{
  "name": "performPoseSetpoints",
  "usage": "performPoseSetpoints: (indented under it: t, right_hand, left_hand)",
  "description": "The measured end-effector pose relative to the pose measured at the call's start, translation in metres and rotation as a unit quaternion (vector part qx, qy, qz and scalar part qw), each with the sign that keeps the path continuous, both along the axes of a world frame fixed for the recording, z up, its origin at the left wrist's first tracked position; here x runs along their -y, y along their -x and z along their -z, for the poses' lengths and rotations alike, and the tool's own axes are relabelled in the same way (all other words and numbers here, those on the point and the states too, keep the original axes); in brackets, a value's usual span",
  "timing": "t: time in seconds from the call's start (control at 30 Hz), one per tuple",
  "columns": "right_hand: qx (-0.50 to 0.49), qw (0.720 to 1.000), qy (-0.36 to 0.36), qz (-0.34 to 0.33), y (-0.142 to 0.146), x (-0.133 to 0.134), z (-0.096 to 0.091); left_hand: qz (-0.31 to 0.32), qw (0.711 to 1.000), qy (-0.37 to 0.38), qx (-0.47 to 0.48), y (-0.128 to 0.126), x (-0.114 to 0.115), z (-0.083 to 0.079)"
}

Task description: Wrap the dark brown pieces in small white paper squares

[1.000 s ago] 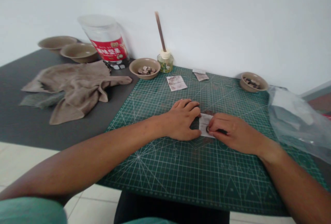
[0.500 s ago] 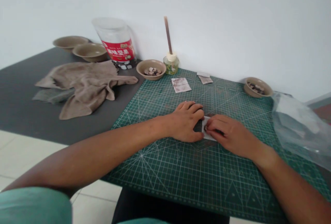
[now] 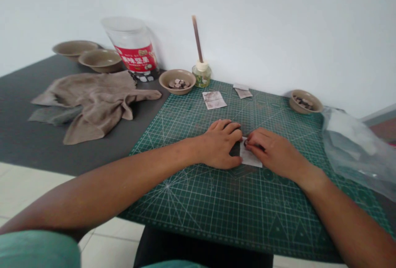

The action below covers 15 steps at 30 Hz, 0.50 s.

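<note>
My left hand [image 3: 221, 145] rests curled on the green cutting mat [image 3: 229, 206], its fingertips at the left edge of a white paper slip [image 3: 251, 159]. A dark patch beside those fingers [image 3: 235, 149] could be shadow or an object; I cannot tell. My right hand [image 3: 269, 148] presses its fingertips on the slip's upper part. A small dark piece [image 3: 246, 143] shows at those fingertips, mostly hidden.
Beyond my hands lie several paper slips, including one [image 3: 214, 100]. A tan bowl of dark pieces [image 3: 177, 81] and another [image 3: 305, 101] stand along the wall. A brown cloth [image 3: 95, 103], empty bowls [image 3: 100, 60], a jar [image 3: 133, 45] and a plastic bag [image 3: 352, 148] flank the mat.
My right hand has shifted slightly up the mat, uncovering more of the white slip. The whole view has swayed a little. My left hand stays nearly in place.
</note>
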State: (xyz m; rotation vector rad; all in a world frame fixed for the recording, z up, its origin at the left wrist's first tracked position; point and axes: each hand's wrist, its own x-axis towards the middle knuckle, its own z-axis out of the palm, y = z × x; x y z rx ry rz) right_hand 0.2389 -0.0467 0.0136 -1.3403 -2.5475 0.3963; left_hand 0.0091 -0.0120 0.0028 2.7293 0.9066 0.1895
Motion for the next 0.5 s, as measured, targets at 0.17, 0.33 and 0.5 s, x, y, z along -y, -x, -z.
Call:
performPoseSetpoints:
  t: [0.17,0.33,0.5]
  right_hand:
    - [0.014,0.997,0.06,-0.05,-0.019,0.001,-0.005]
    - [-0.019,0.996,0.039,-0.076,0.0,0.01,0.002]
    - [0.005,1.0,-0.026,0.013,-0.007,-0.005,0.002]
  left_hand:
    - [-0.005,1.0,0.008,-0.002,0.0,0.0,0.0]
    - [-0.004,1.0,0.005,-0.004,0.0,0.0,0.001]
    - [-0.005,1.0,0.004,-0.002,0.001,0.0,0.001]
